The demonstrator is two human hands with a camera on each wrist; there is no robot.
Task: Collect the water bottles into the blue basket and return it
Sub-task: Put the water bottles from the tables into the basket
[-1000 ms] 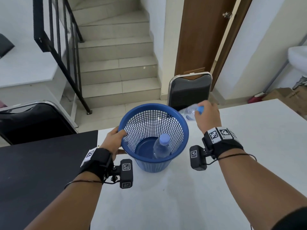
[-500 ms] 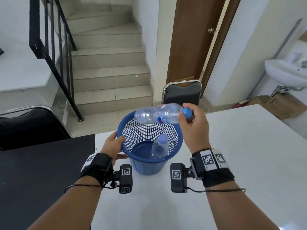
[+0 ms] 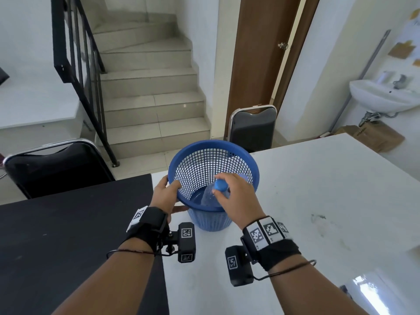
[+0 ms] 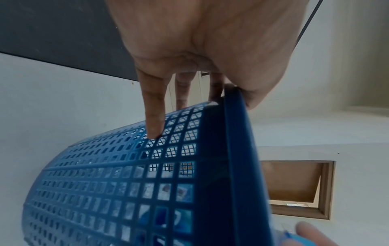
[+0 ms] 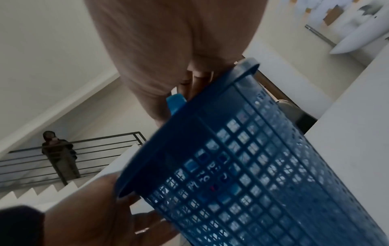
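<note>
On white worktop (image 3: pixel 318 201): blue mesh plastic basket (image 3: pixel 247 160), upright | left hand (image 3: pixel 167 194) fingers grip its near rim | right hand (image 3: pixel 238 196) fingers pinch blue-capped clear plastic water bottle (image 3: pixel 216 192) inside basket mouth

The right hand (image 3: pixel 236 196) covers most of the bottle (image 3: pixel 210 196) below its fingers, and whether a second bottle lies under it I cannot tell. Through the basket (image 5: pixel 263 166) mesh the contents blur. Left fingers (image 4: pixel 154 119) beyond the little one stay hidden behind the rim.
</note>
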